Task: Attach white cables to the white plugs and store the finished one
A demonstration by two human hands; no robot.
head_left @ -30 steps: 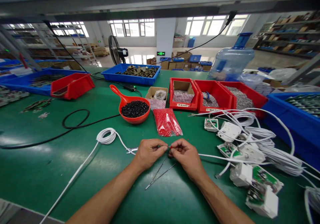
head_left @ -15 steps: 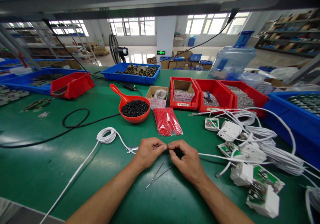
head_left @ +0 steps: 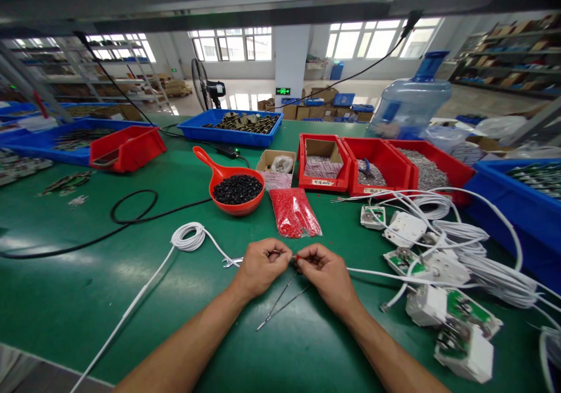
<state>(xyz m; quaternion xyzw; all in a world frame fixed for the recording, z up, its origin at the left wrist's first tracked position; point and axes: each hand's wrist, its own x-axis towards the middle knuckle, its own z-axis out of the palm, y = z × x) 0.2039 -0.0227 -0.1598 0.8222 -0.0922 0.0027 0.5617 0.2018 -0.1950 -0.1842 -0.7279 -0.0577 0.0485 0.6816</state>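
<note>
My left hand (head_left: 259, 266) and my right hand (head_left: 326, 275) meet fingertip to fingertip above the green table (head_left: 87, 299). Both are closed in a pinch on the thin end of a wire, with a tiny red piece (head_left: 296, 258) between the fingertips. A white cable (head_left: 372, 274) runs off to the right from my right hand. Another white cable with a coil (head_left: 188, 236) ends near my left hand. Metal tweezers (head_left: 280, 301) lie on the table just under my hands. A clear bag of red pieces (head_left: 293, 213) lies right behind them.
A red scoop of black pieces (head_left: 236, 190) stands behind the bag. Red bins (head_left: 377, 165) with small metal parts line the back right. White housings with circuit boards (head_left: 456, 317) and tangled white cables fill the right. Blue trays (head_left: 228, 127), a black cord (head_left: 131, 212), a water jug (head_left: 409, 104).
My hands have stayed together in the same pinch, shifting only slightly. The view has drifted a little.
</note>
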